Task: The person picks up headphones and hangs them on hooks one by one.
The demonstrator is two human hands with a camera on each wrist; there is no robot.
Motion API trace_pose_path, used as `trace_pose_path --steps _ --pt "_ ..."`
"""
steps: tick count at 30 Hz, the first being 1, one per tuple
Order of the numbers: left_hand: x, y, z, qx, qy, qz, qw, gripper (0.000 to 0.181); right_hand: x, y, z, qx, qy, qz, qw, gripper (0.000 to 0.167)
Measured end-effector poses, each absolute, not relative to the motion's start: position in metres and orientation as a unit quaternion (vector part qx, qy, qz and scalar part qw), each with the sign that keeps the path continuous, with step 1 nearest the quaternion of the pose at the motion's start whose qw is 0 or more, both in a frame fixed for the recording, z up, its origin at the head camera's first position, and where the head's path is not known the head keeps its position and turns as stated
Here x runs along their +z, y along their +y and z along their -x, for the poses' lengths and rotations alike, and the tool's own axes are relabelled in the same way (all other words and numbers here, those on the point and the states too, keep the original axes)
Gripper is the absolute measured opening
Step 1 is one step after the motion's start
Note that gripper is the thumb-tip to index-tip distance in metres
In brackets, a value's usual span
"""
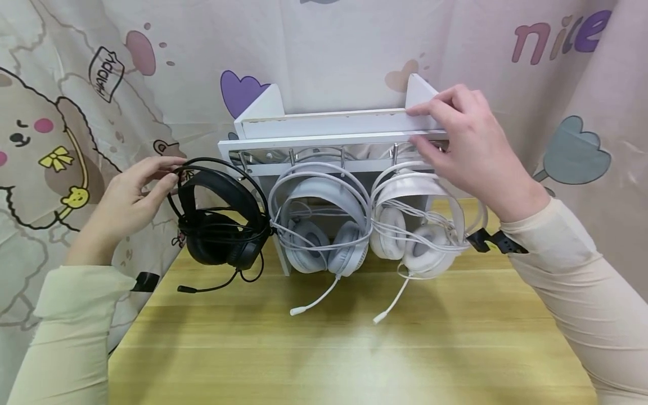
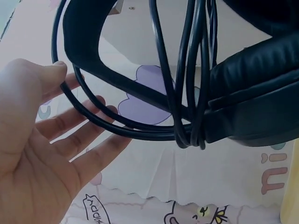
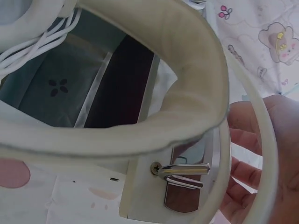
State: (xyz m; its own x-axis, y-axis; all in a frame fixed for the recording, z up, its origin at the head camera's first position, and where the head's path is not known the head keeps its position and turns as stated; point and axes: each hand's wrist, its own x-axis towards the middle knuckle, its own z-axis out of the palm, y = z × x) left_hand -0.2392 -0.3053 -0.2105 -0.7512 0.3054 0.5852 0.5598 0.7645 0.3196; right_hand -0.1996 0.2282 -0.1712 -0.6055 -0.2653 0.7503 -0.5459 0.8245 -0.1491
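A black headset point(image 1: 223, 225) with a boom microphone hangs at the left of a white rack point(image 1: 324, 121). My left hand point(image 1: 131, 194) holds its outer band, the thumb point(image 2: 55, 72) on one side and the fingers behind. Beside it hang a pale grey headset point(image 1: 324, 194) and a white headset point(image 1: 410, 185), their cables wound around them. At the rack's right end my right hand point(image 1: 471, 146) grips the top edge, fingers above and thumb in front. The white headset's padded headband point(image 3: 196, 79) partly hides the rack in the right wrist view.
Metal hooks point(image 1: 342, 157) stick out along the rack's front, one hook point(image 3: 184, 172) seen closely in the right wrist view. The rack stands on a wooden table point(image 1: 324, 360). A printed curtain point(image 1: 344, 56) hangs behind and at both sides.
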Motion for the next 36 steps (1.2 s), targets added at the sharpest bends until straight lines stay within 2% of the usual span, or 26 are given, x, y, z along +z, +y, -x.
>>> trace_pose_path --steps 6,12,26,36 --pt "-0.215 -0.3 0.227 -0.26 -0.903 0.225 0.256 0.042 -0.171 0.231 0.19 0.209 -0.877 -0.229 0.367 0.04" --pt "-0.218 -0.294 0.215 -0.261 -0.893 0.236 0.28 0.044 -0.173 0.234 0.181 0.217 -0.877 -0.232 0.36 0.041" --pt "-0.221 -0.295 0.203 -0.266 -0.892 0.22 0.291 0.045 -0.175 0.241 0.18 0.188 -0.875 -0.268 0.356 0.05" --pt "-0.218 -0.268 0.174 -0.217 -0.892 0.236 0.318 0.052 -0.18 0.243 0.166 0.19 -0.881 -0.251 0.354 0.05"
